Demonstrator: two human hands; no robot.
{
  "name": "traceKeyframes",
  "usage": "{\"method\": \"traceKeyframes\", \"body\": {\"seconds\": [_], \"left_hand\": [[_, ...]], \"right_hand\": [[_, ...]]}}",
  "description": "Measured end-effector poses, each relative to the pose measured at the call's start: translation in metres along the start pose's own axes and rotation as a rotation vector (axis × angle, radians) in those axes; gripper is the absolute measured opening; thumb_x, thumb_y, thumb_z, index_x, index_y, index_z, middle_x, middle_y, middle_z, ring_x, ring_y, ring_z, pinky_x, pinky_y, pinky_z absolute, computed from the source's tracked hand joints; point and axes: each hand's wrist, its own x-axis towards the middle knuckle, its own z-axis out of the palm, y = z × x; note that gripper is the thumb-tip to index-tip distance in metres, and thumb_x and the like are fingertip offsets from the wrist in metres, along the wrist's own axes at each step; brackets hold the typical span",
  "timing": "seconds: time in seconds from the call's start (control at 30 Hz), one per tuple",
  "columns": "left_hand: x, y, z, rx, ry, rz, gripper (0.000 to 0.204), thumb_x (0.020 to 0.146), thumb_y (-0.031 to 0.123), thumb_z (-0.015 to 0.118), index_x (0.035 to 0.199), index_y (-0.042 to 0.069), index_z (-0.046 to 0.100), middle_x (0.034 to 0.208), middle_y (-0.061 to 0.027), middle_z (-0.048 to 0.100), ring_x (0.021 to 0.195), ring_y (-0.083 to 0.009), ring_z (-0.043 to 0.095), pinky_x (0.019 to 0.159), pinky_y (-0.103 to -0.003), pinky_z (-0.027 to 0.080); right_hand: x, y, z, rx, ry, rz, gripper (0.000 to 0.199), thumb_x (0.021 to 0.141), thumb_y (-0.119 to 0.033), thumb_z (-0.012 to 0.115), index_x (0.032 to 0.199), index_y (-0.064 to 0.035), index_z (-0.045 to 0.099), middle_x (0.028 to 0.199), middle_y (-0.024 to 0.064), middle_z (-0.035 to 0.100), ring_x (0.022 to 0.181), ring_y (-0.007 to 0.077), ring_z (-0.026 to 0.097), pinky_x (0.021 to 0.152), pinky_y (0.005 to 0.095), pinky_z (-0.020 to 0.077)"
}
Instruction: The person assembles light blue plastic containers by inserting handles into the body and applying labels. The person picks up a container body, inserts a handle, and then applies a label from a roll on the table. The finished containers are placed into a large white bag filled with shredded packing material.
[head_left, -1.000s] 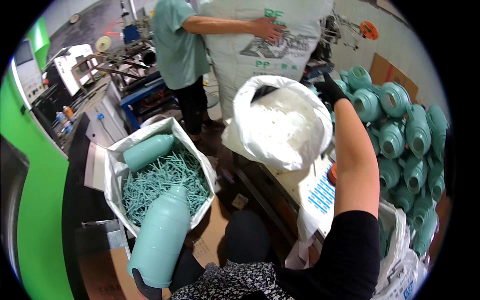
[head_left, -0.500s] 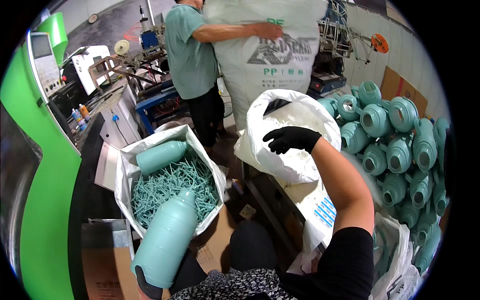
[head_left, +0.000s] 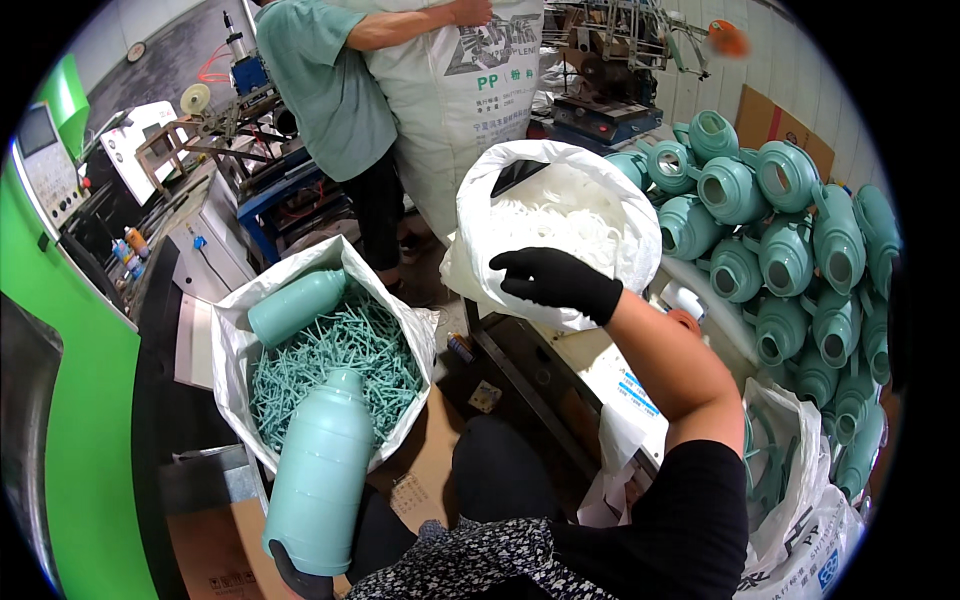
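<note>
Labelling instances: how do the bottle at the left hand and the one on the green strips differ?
The held bottle has the left hand at its base; the bagged bottle lies on the green strips. The held bottle looks larger, the bagged bottle smaller. Both are pale green.

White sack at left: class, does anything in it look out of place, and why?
Possibly: a teal bottle lies on its side atop the thin teal strips in the white sack, a smooth, rounded piece among loose tangled ones. No damage shows on its visible side.
</note>
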Motion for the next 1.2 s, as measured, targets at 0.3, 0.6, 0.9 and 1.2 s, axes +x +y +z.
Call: {"method": "traceKeyframes", "body": {"seconds": [0.3, 0.6, 0.9, 1.2], "left_hand": [[0.004, 0.006, -0.016, 0.095, 0.008, 0.022, 0.057, 0.101, 0.040, 0.027, 0.141, 0.000, 0.033, 0.141, -0.0162, 0.042, 0.124, -0.0286, 0.046, 0.103, -0.041, 0.038], [0.002, 0.004, -0.014, 0.158, 0.014, 0.055, 0.056, 0.101, 0.038, 0.029, 0.141, 0.000, 0.032, 0.140, -0.0165, 0.042, 0.124, -0.0285, 0.046, 0.103, -0.041, 0.038], [0.001, 0.004, -0.015, 0.219, 0.021, 0.089, 0.055, 0.100, 0.036, 0.031, 0.141, 0.000, 0.032, 0.140, -0.0168, 0.043, 0.123, -0.0284, 0.047, 0.103, -0.041, 0.038], [0.000, -0.002, -0.014, 0.306, 0.043, 0.145, 0.054, 0.100, 0.034, 0.032, 0.141, -0.001, 0.032, 0.140, -0.0171, 0.043, 0.123, -0.0283, 0.047, 0.103, -0.041, 0.038]], "right_hand": [[-0.058, -0.007, 0.082, 0.043, -0.070, -0.325, 0.038, 0.090, -0.022, 0.059, 0.124, -0.0047, 0.056, 0.111, 0.0172, 0.062, 0.102, 0.0302, 0.060, 0.089, 0.0375, 0.0468], [-0.121, 0.003, 0.172, 0.495, -0.121, -0.115, 0.036, 0.090, -0.022, 0.060, 0.119, -0.0012, 0.058, 0.112, 0.0158, 0.061, 0.107, 0.0283, 0.057, 0.093, 0.0366, 0.0445], [-0.120, 0.015, 0.204, 0.366, -0.040, -0.352, 0.031, 0.092, -0.021, 0.058, 0.115, -0.0005, 0.059, 0.109, 0.0154, 0.060, 0.105, 0.0292, 0.056, 0.093, 0.0371, 0.0442], [-0.123, 0.015, 0.206, 0.467, -0.059, -0.274, 0.031, 0.092, -0.020, 0.058, 0.115, -0.0004, 0.058, 0.110, 0.0157, 0.059, 0.105, 0.0293, 0.055, 0.093, 0.0366, 0.0435]]}}
